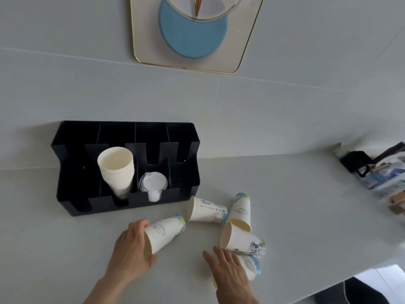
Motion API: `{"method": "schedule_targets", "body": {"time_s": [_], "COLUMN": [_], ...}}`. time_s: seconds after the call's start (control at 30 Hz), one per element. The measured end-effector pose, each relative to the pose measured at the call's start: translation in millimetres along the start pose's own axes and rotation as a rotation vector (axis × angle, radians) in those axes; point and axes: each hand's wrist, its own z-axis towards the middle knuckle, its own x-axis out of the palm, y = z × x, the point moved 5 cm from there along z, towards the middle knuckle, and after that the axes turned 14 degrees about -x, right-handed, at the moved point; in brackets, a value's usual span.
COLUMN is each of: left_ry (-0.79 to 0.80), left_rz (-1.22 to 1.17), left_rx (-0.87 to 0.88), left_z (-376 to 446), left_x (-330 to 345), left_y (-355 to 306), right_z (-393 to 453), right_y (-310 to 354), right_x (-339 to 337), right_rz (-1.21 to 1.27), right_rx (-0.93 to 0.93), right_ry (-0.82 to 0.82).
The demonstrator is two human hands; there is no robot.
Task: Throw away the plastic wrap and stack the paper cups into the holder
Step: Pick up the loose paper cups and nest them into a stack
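Cup (163, 233) gripped by left fingers (140, 227); right fingers (221, 255) spread.

Pale grey surface (285, 183), matte, meeting a wall (65, 73) of large grey tiles with thin joints. Wall-mounted framed panel (188, 51), rounded corners, thin gold edge, cream ground bearing a blue disc and part of a pale circle, cut off by the top of the view. White plastic lids (154, 183), stacked on edge, domed, semi-translucent. At far right, a small black stand (356, 161) beside a blurred heap of printed packets (385, 178), contents unreadable.
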Motion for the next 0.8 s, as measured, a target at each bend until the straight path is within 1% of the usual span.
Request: {"method": "schedule_targets", "body": {"time_s": [0.07, 0.17, 0.23, 0.3, 0.37, 0.43, 0.5, 0.63, 0.8], "left_ry": [0.003, -0.059, -0.117, -0.138, -0.122, -0.086, -0.057, -0.061, -0.063], "left_rz": [-0.118, -0.259, -0.274, -0.259, -0.25, -0.286, -0.341, -0.408, -0.434], "left_rx": [0.023, 0.095, 0.145, 0.181, 0.187, 0.175, 0.152, 0.118, 0.094], "left_z": [-3.9, -9.0, -14.7, -20.0, -24.6, -29.2, -34.4, -40.9, -41.5], "left_x": [-7.8, -25.1, -37.4, -44.0, -43.6, -36.9, -28.6, -18.0, -12.6], "left_y": [-2.8, -4.7, -6.8, -10.1, -12.6, -11.7, -8.4, -3.5, -3.9], "right_z": [0.2, -2.4, -8.5, -15.3, -17.4, -14.5, -10.4, 3.5, 14.2], "right_y": [1.9, 8.8, 14.3, 17.6, 19.8, 26.8, 39.8, 66.3, 81.7], "right_x": [-8.1, -43.4, -79.1, -117.3, -146.7, -165.2, -174.3, -165.1, -161.6], "right_rz": [0.034, 0.132, 0.245, 0.417, 0.558, 0.685, 0.734, 0.699, 0.627], "right_rx": [-0.005, -0.016, -0.017, -0.007, -0.008, -0.073, -0.157, -0.242, -0.274], "right_ry": [-0.049, -0.213, -0.427, -0.663, -0.805, -0.851, -0.842, -0.773, -0.798]}}
